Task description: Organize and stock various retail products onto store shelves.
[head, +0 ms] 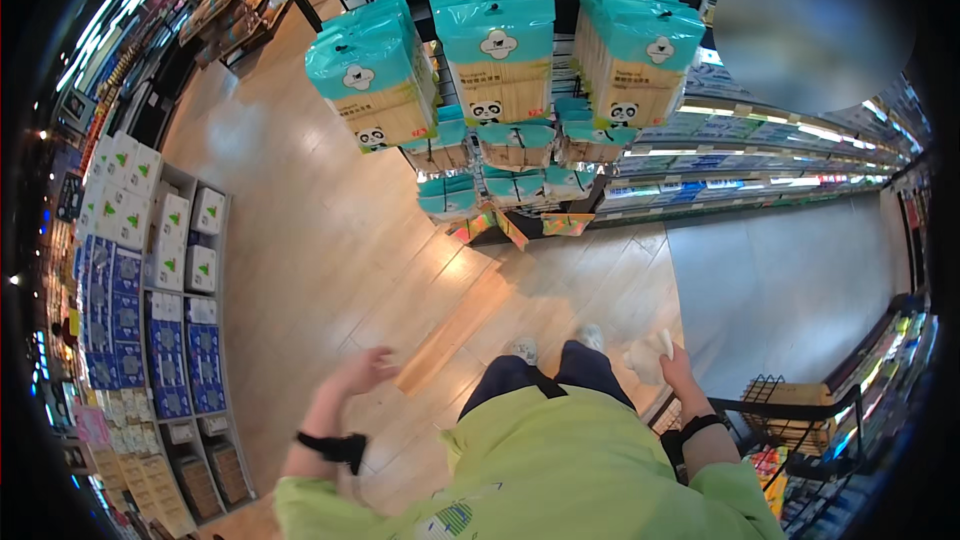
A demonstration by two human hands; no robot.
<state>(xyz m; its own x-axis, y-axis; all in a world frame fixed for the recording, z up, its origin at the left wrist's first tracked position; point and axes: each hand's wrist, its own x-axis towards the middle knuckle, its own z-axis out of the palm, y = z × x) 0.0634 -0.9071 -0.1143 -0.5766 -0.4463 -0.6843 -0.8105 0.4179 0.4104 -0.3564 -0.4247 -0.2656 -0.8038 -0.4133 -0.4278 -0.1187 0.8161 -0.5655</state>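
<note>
My right hand [676,366] grips a crumpled white cloth [646,357], which hangs out to its left; whether it is fabric or paper I cannot tell. To the left of my legs, my left hand [367,370] is slightly blurred above the wood-look floor, holding nothing, with its fingers loosely apart. In front of me is a rack with teal-topped packs of toothpicks [493,52] hanging in three columns. Smaller teal packs [516,142] hang in rows beneath them. Both wrists carry black bands.
On the left, a shelf unit [187,184] holds white and blue packaged goods [112,277]. Long lit shelves [750,154] run along the right. A black-framed cart [787,409] with goods stands close by my right arm. Orange tags [510,226] jut from the rack's foot.
</note>
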